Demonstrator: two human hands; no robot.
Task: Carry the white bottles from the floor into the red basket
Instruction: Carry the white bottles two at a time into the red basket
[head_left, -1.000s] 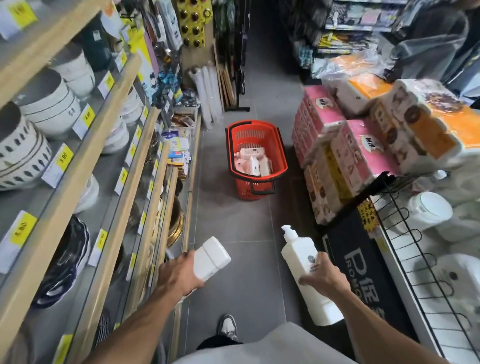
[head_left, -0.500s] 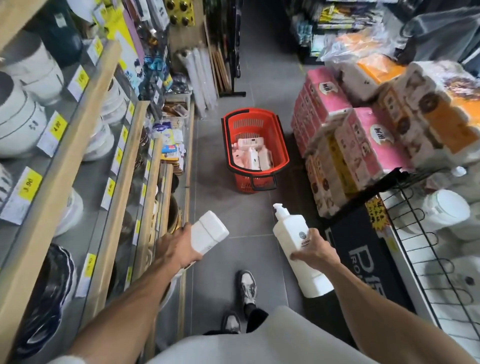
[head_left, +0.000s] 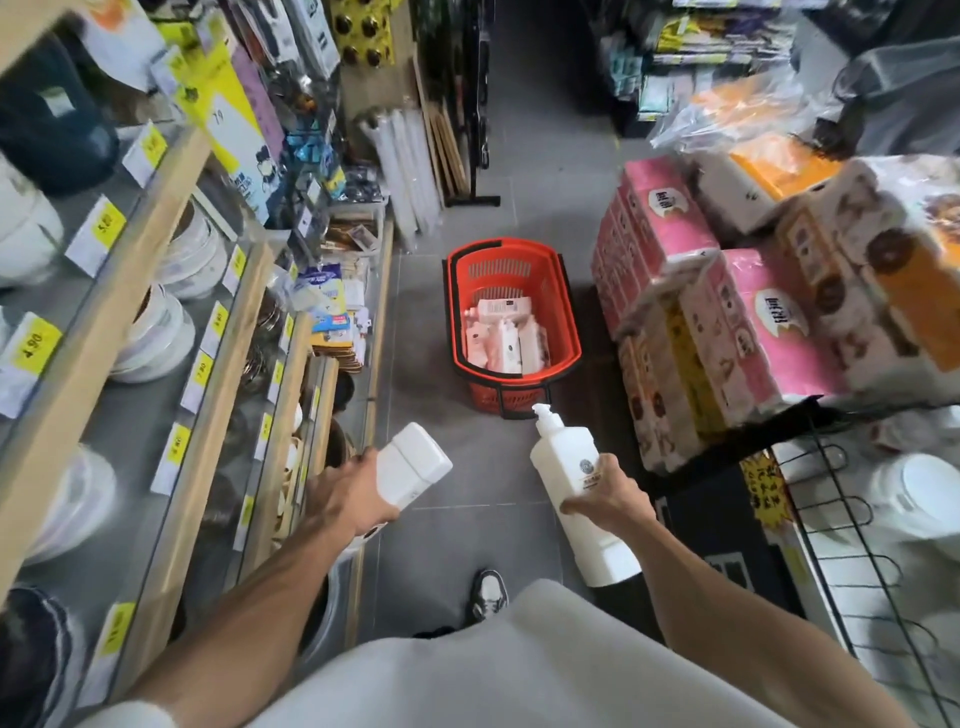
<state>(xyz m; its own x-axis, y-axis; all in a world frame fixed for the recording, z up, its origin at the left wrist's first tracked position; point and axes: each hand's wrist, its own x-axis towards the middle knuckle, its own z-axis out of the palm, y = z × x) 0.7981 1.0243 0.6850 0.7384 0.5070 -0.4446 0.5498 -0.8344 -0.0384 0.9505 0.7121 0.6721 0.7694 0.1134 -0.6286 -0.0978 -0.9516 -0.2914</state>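
White bottles (head_left: 569, 483) gripped in both hands (head_left: 608, 501).

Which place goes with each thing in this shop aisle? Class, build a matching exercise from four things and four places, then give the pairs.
Things:
1. pump bottle
2. flat-capped bottle
3. red basket
4. pink tissue packs

Places:
A. on the floor ahead
B. in the left hand
C. stacked on the right
D. in the right hand

Pairs: 1-D, 2-B, 3-A, 4-C
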